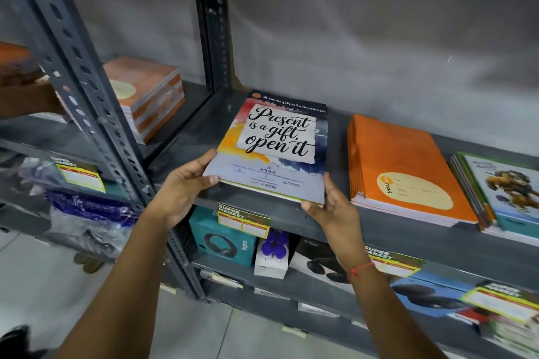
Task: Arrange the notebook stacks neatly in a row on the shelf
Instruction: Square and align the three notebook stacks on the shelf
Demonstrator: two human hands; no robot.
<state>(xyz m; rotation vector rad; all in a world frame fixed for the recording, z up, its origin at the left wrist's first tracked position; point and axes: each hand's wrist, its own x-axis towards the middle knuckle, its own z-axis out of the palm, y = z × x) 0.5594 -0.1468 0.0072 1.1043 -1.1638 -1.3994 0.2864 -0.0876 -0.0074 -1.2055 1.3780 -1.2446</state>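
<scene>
A stack of notebooks with a "Present is a gift, open it" cover (274,143) lies on the grey metal shelf (408,230), its near end over the front edge. My left hand (183,186) grips its near left corner, thumb on top. My right hand (332,207) holds the near right corner. To the right lies an orange notebook stack (405,166), and beyond it a green-edged stack with a lion picture (501,195). All three lie flat, with gaps between them.
A slotted grey upright (87,79) stands at the left. Behind it, on the neighbouring shelf, lies a brick-patterned notebook stack (148,96). Lower shelves hold a teal headphone box (224,239), other boxes and price tags. The wall is close behind.
</scene>
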